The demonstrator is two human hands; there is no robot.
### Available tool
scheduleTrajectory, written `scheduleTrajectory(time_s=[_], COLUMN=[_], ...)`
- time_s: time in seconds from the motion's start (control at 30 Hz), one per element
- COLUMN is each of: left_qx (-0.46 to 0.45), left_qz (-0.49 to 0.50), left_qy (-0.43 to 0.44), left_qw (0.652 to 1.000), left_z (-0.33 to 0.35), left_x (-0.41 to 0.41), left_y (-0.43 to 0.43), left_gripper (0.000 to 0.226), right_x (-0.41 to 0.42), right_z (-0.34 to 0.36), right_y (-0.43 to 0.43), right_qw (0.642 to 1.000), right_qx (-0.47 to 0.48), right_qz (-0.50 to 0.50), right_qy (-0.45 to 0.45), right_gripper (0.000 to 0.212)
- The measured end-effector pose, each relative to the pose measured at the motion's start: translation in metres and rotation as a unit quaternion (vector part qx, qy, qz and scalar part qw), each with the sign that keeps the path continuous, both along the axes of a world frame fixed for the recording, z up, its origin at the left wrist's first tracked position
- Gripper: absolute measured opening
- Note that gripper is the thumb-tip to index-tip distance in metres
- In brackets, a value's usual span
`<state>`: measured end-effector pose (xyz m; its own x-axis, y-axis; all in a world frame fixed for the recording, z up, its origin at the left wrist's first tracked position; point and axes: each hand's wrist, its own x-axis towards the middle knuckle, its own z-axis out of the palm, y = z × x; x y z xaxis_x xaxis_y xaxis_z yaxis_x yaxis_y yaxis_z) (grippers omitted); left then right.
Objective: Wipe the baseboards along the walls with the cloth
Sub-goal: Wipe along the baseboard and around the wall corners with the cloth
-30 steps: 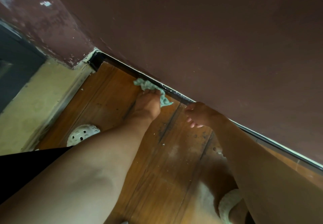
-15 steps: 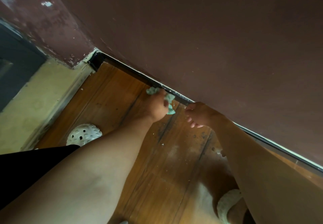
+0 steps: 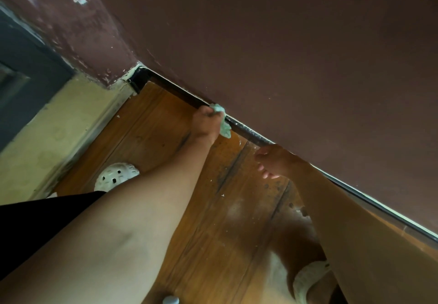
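The left hand (image 3: 205, 123) gripped a crumpled pale green cloth (image 3: 222, 121), its fingers curled round it. It pressed the cloth against the dark baseboard (image 3: 248, 135) that ran along the foot of the maroon wall (image 3: 296, 55). The cloth lay a little way along the baseboard from the corner of the wooden floor (image 3: 151, 123), and its loose end hung down toward the boards. The right hand (image 3: 276, 159) was further along the same edge of the floor, just beside the baseboard. Its fingers were loosely bent and held nothing; whether it touched the wall could not be told. A white perforated shoe (image 3: 116, 177) stood on the floor near the left forearm, beside a black garment (image 3: 35, 223).
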<state>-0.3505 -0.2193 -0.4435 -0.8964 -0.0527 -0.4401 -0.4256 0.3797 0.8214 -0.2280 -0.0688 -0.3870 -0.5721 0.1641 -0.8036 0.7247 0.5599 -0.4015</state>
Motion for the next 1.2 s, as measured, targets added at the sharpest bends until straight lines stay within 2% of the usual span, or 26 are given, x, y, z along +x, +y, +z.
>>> scheduleTrajectory(time_s=[0.1,0.17,0.23,0.3,0.37,0.47,0.6,0.77,0.93,0.97,1.2], left_qx=[0.016,-0.002,0.003,0.003,-0.008,-0.042,-0.009,-0.008,-0.006,-0.013,-0.017], left_qz=[-0.072,-0.083,-0.028,0.063,0.097,0.052,-0.014,-0.082,0.088,0.097,-0.011], left_qy=[-0.033,-0.026,-0.008,0.004,0.016,0.015,-0.003,-0.025,-0.007,-0.010,-0.020], left_qw=[0.997,0.996,1.000,0.998,0.995,0.998,1.000,0.996,0.996,0.995,1.000], left_z=[-0.005,-0.004,-0.001,0.004,0.005,0.006,-0.001,-0.004,0.005,0.006,-0.002], left_x=[0.004,0.003,-0.001,-0.006,-0.010,-0.006,0.010,0.014,0.002,0.001,0.029], left_y=[-0.001,-0.002,-0.004,-0.007,-0.008,-0.002,0.007,0.010,0.004,0.006,0.024], left_gripper=[0.016,0.014,0.008,0.022,0.027,0.021,0.015,0.018,0.025,0.027,0.023], right_x=[0.000,-0.003,-0.006,-0.010,-0.010,-0.010,-0.010,-0.010,-0.008,-0.008,0.004], right_z=[0.000,0.002,-0.001,-0.004,-0.005,-0.004,-0.005,-0.001,0.000,0.002,-0.002], right_y=[-0.003,-0.004,-0.002,-0.001,0.002,0.004,0.002,0.001,0.010,0.012,0.009], right_qw=[1.000,0.999,1.000,1.000,0.999,0.999,0.999,0.998,0.999,0.998,1.000], right_qx=[0.000,0.000,-0.002,0.001,-0.004,-0.012,-0.014,-0.028,-0.032,-0.029,-0.016], right_qz=[0.026,0.036,0.023,0.029,0.034,0.034,0.039,0.064,0.039,0.047,0.012], right_qy=[-0.017,-0.025,-0.006,-0.001,0.000,-0.003,0.002,-0.008,0.007,0.006,-0.002], right_gripper=[0.025,0.025,0.023,0.020,0.016,0.017,0.031,0.014,0.016,0.017,0.021])
